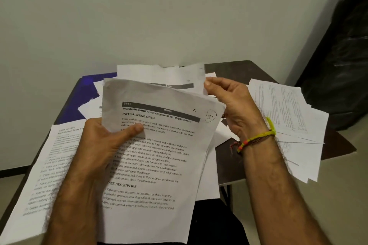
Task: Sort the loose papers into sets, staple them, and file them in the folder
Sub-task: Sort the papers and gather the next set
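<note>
You're early in this one, by the look of it: sorting is under way, and no stapler or stapled set shows anywhere in view. Far left, a printed sheet (45, 167) lies flat on the dark table (235, 69), its lower end running off the near edge. Next, your left hand (99, 145) grips the front page (157, 157), thumb pressed across the text and fingers curled behind, so it's grasping the paper firmly. That page, headed "Wardrobe Outfit Pre-arrangement and Organization" and marked S-1 in a circle, is lifted off the table in front of you; its long axis runs from your lap up and away, leaning a little left, header end pointing toward the wall. Behind it sits a blue folder (89, 87), half buried under loose white sheets (93, 103), nothing visibly filed in it. Moving right, a second sheet (169, 73) stands behind the first, and your right hand (233, 103) pinches its upper right corner between thumb and fingertips. Far right, a fanned stack of papers (288, 125) spills over the table's right corner, unsorted as far as I can judge. Stapling and filing all remain.
</note>
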